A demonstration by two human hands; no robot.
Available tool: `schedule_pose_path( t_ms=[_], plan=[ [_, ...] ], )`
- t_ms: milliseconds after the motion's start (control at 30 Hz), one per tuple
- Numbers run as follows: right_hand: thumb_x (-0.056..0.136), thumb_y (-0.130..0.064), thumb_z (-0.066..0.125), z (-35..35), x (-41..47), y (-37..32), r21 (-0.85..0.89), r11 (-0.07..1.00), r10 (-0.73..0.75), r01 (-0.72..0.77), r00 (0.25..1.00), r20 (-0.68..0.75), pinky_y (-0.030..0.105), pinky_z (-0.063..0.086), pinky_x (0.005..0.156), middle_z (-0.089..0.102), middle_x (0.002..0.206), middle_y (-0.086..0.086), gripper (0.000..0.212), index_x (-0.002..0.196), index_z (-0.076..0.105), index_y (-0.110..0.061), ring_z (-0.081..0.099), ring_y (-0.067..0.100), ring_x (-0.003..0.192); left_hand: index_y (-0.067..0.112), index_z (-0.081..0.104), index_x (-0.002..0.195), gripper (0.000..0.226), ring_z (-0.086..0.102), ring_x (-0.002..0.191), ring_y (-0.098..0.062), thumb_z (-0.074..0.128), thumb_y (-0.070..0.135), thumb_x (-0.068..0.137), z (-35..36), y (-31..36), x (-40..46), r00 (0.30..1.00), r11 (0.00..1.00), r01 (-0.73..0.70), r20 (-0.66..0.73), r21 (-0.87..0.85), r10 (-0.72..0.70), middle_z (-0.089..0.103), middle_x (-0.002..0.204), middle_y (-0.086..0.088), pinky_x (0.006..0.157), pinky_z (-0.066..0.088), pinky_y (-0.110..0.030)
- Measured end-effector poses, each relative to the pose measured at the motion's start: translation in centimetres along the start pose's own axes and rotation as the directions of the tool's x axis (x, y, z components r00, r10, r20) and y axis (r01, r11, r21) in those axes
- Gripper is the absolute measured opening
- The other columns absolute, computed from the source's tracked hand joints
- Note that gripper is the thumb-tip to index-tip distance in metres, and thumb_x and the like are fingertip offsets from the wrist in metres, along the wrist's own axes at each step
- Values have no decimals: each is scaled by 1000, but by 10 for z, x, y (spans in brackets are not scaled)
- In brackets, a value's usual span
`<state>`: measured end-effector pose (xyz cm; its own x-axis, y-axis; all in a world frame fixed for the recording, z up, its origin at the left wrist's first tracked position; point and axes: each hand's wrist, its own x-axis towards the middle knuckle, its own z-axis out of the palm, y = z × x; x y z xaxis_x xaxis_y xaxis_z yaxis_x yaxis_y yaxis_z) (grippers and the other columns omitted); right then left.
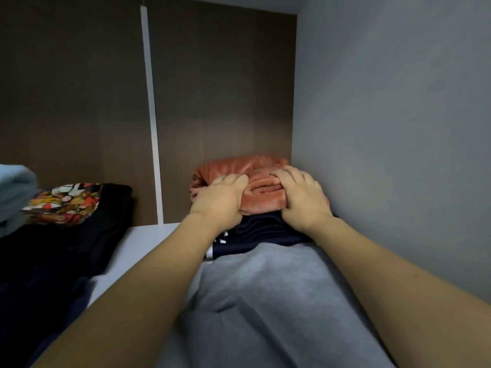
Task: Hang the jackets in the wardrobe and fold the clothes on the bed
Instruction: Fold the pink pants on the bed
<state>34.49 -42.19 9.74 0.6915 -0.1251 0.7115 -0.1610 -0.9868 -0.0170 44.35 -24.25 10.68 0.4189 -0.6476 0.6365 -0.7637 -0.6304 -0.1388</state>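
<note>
Both arms reach deep into a wardrobe compartment, over a white shelf (148, 236) with a brown back panel (220, 102) and a pale grey side wall (393, 128). At the far right corner of the shelf sits a folded orange fleece garment (261, 187), plush and bunched, lying on top of a dark navy garment (255, 232) with a bit of white lettering at its near edge. The left hand (219, 203) rests on the left side of the fleece with its fingers curled over the fabric, so that grip is closed on the fleece. The right hand (300, 197) covers the right side, fingers bent down into the pile, and it too holds the fleece. Nearer, in front of the navy piece and between the two forearms, lies a grey soft garment (265, 293) that runs toward the bottom edge.

On the left side of the shelf, well apart from the hands, a black garment (79, 248) with a colourful printed graphic (63, 203) lies spread out. A light blue folded cloth (14, 189) sits at the far left edge, touching the print. A white vertical strip (151, 112) runs up the back panel between the two piles.
</note>
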Motion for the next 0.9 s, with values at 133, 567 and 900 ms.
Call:
schedule_pose_path(
  t_ms=[133, 567, 900],
  plan=[
    [71, -15, 58, -6, 2, -1, 47, 998, 28, -31, 998, 49, 40, 28, 107, 29, 150, -4, 77, 143, 34, -31, 31, 27, 132, 19, 41, 119, 47, 50, 116, -28, 65, 25, 79, -4, 3, 1, 1000, 1000, -2, 26, 29, 1, 52, 121, -3, 75, 49, -41],
    [84, -28, 49, -8, 3, -13, 33, 992, 109, -120, 968, 225, 44, 23, 112, 20, 156, 1, 71, 150, 22, -28, 25, 31, 137, 20, 27, 139, 61, 38, 129, -27, 60, 18, 88, -8, 16, 2, 977, 984, 46, 197, 175, -81, 37, 139, -1, 73, 40, -42],
    [83, -30, 62, -108, -35, -47, -17, 999, 37, -35, 990, 135, 44, 2, 121, 8, 162, 7, 87, 155, 15, -19, 5, 25, 149, 13, 0, 156, 76, 13, 148, -32, 42, 37, 97, -121, 41, -37, 975, 878, 29, 181, 478, -131, 17, 160, -14, 121, 7, -46]
  ],
)
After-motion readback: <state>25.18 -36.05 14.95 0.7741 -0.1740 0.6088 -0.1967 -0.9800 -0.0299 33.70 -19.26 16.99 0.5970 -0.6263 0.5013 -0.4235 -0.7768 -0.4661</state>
